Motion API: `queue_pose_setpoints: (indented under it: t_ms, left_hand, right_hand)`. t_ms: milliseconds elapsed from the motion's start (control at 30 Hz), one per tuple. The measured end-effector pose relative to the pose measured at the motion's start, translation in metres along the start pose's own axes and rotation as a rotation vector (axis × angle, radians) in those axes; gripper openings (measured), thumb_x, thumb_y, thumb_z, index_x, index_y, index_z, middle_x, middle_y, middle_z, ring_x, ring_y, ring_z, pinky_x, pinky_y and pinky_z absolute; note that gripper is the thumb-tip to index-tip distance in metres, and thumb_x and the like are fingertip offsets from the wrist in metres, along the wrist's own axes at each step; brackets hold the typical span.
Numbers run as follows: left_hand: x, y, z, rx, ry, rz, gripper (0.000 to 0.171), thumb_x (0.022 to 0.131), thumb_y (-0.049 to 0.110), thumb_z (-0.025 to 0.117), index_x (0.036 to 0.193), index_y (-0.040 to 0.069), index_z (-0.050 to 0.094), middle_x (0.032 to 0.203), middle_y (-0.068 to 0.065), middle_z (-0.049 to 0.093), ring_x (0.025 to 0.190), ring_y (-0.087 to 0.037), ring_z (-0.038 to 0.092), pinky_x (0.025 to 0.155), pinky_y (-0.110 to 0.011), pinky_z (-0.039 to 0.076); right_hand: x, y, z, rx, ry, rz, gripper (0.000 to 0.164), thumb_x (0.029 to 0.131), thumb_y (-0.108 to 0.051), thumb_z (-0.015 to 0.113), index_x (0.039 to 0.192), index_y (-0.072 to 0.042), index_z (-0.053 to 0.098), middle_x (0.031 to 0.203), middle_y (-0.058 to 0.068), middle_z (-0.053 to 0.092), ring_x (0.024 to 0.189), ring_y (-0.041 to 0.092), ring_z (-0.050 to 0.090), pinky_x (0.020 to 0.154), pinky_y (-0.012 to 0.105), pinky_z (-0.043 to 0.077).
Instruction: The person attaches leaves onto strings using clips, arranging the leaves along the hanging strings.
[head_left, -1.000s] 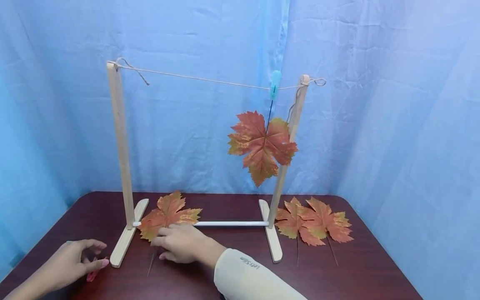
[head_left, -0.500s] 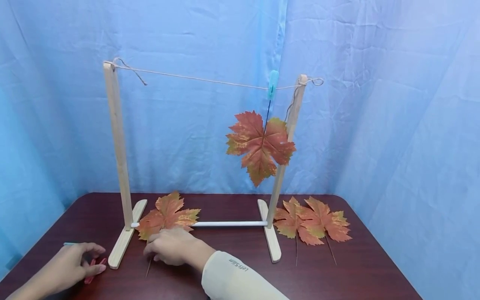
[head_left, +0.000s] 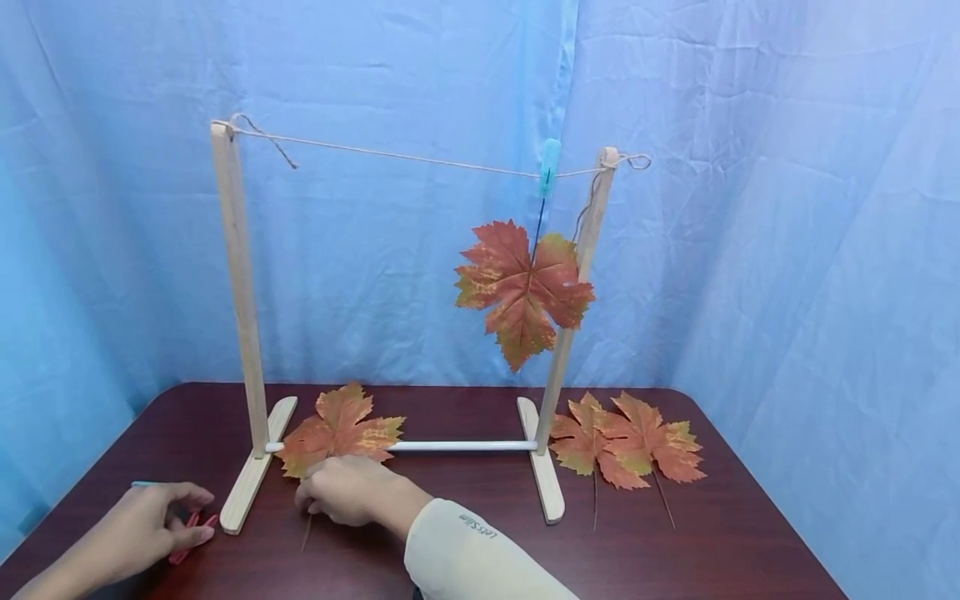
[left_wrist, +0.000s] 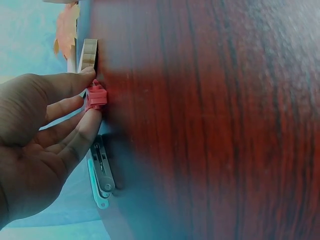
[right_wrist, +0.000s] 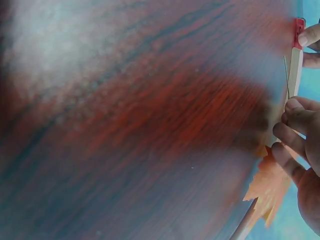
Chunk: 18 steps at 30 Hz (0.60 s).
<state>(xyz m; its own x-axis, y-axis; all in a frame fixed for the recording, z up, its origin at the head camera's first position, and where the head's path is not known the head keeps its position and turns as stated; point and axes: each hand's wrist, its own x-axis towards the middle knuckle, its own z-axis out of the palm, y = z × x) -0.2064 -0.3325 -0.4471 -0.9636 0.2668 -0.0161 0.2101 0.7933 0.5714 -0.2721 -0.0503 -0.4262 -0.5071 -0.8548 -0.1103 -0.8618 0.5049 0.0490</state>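
At the left of the table, my left hand [head_left: 153, 523] pinches a red clothespin [left_wrist: 96, 96] between thumb and fingers. To its right, my right hand [head_left: 351, 490] pinches the thin stem [right_wrist: 287, 75] of an orange artificial maple leaf [head_left: 339, 423] just below the blade. That leaf lies across the white rod [head_left: 465, 447] at the foot of a wooden stand. A similar leaf [head_left: 521, 292] hangs upside down from the stand's string [head_left: 405, 157], its stem clipped by a light blue clothespin [head_left: 550, 167]. Beyond the left hand, a teal clothespin [left_wrist: 95, 187] lies beside a greyish one [left_wrist: 104, 167].
Two overlapping maple leaves [head_left: 648, 442] lie on the dark red-brown table [head_left: 675, 567] right of the stand. The stand's left post [head_left: 240, 292] and right post [head_left: 588, 242] rise from flat wooden feet. Blue curtains [head_left: 390, 67] hang behind.
My right hand has shifted slightly left and down, from lying over the leaf's lower edge to pinching its stem. The left hand stays with the red clothespin; the view shifts slightly.
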Motion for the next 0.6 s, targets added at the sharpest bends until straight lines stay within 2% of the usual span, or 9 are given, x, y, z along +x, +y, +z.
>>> queue_pose_setpoints:
  t_ms: [233,433,600]
  left_hand:
    - [0.002,0.001,0.001,0.004,0.014,0.005,0.043,0.089,0.022,0.081,0.117,-0.008,0.067,0.058,0.007,0.058,0.052,-0.004,0.054,0.049,-0.023,0.043]
    - [0.004,0.003,0.000,-0.014,-0.007,-0.012,0.040,0.089,0.019,0.080,0.116,-0.008,0.067,0.060,0.005,0.058,0.053,-0.005,0.054,0.049,-0.024,0.044]
    - [0.003,0.004,-0.002,0.028,-0.006,-0.004,0.037,0.089,0.018,0.080,0.116,-0.005,0.068,0.059,0.007,0.059,0.053,-0.005,0.054,0.049,-0.024,0.044]
  right_hand:
    - [-0.003,0.001,-0.004,-0.012,0.056,-0.044,0.015,0.103,-0.029,0.065,0.112,-0.032,0.076,0.103,-0.018,0.062,0.096,-0.006,0.061,0.088,0.011,0.047]
    - [-0.007,0.003,-0.008,-0.027,0.094,-0.062,0.012,0.102,-0.030,0.067,0.107,-0.031,0.077,0.099,-0.017,0.060,0.091,-0.005,0.060,0.084,0.011,0.047]
    - [-0.013,0.009,-0.011,0.005,0.125,-0.054,0.010,0.101,-0.030,0.067,0.105,-0.028,0.076,0.097,-0.015,0.059,0.087,-0.004,0.058,0.081,0.010,0.046]
